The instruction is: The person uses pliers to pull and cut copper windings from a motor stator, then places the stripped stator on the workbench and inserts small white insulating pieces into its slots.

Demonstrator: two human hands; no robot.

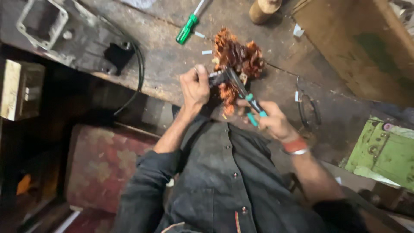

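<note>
Fingers of the left hand (195, 88) close around a grey metal part (217, 77) at the lower edge of the tangled copper winding (237, 58), which rests on the worn workbench (172, 56). Right hand (271, 121) grips the teal-handled pliers (248, 101); their nose reaches up into the copper wire beside the metal part. A green-handled screwdriver (188, 28) lies on the bench, well apart from both hands. A green metal box (384, 151) sits at the right.
</note>
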